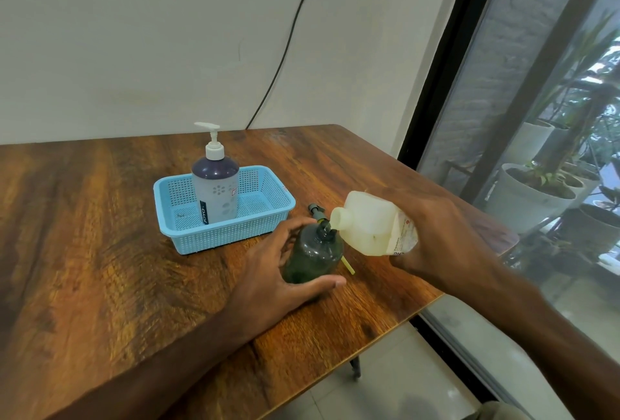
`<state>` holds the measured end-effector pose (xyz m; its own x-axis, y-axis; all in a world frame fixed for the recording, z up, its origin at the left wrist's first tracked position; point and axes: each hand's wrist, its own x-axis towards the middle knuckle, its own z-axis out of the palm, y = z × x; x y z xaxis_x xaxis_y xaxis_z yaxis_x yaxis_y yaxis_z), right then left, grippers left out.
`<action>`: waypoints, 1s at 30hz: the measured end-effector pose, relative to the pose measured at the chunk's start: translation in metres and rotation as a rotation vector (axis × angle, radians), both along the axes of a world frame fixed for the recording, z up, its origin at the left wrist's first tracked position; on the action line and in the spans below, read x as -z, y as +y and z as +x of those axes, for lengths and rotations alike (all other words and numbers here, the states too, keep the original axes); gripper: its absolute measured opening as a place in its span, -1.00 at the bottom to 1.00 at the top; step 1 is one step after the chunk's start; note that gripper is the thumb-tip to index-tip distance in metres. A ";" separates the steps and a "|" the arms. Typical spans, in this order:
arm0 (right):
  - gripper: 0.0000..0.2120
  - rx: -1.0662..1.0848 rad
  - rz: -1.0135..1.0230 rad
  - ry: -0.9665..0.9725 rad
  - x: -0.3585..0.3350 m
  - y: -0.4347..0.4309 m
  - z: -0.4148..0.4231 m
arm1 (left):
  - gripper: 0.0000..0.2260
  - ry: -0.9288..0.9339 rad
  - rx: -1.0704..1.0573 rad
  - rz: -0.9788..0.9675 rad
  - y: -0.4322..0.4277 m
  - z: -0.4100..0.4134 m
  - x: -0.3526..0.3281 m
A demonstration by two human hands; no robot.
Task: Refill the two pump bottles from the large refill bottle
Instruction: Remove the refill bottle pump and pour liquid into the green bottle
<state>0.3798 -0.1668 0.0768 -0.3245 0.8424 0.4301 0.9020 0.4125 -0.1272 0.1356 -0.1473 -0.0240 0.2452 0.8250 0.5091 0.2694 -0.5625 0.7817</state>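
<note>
Wooden counter (100,251) against a pale wall, with a window (536,117) along the right of the frame; at lower centre the left hand (278,272) wraps fingers and thumb round the dark green pump bottle (312,256), evidently to steady it upright on the counter; right of centre the right hand (446,238) is clamped on the large refill bottle (372,221), tipped over so its open mouth meets the dark bottle's neck, which looks like pouring under way, though no stream is clear; just behind lies the removed pump head (316,210), its yellowish tube (349,266) showing past the dark bottle; further up and left, the blue basket (231,235) holds the purple pump bottle (216,194), pump screwed on, probably waiting its turn; its dark strip seems to read "JOYO"; the refill bottle's red and blue label is too blurred to read.
</note>
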 end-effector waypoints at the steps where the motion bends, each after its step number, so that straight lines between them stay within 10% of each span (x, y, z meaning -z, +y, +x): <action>1: -0.16 -0.003 0.000 0.001 0.000 0.000 0.000 | -0.26 0.001 0.000 -0.002 0.000 0.000 0.000; 30: -0.16 0.061 -0.027 -0.030 -0.001 0.001 -0.002 | -0.27 0.001 0.001 0.000 0.000 -0.001 0.000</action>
